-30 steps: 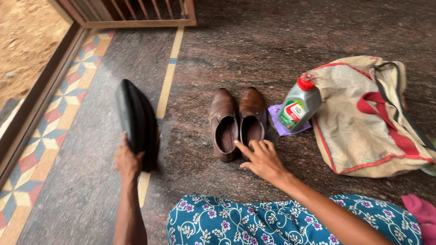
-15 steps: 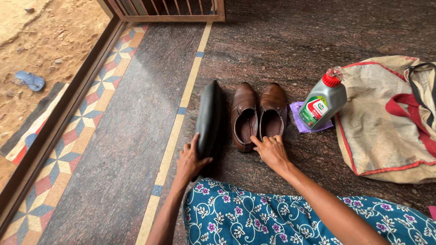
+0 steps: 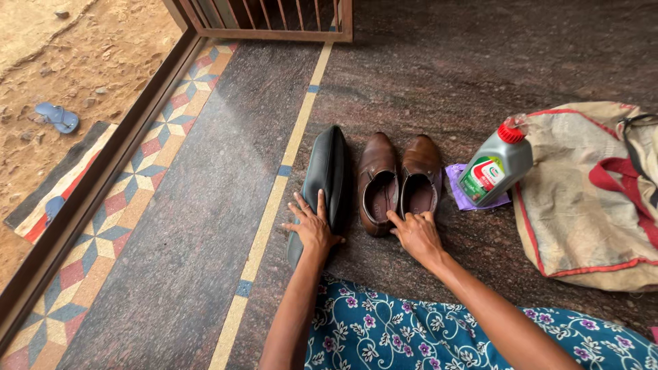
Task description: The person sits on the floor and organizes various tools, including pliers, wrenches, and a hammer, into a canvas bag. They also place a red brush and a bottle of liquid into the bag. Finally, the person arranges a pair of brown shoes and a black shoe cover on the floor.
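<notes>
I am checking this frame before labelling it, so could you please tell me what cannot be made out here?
All in the head view:
- Black shoe: standing on edge, so its far side is hidden; the left hand covers its heel end.
- Cloth bag: cut off by the right edge; contents unseen.
- Purple cloth: mostly under the grey bottle.
- Right hand: covers the heel of a brown shoe; grip unclear.
- Blue sandal: too small for detail.

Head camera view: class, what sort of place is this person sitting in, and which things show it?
Probably a house veranda or entrance: polished speckled stone floor with patterned tile border, bare sandy ground beside it, wooden railing behind.
</notes>
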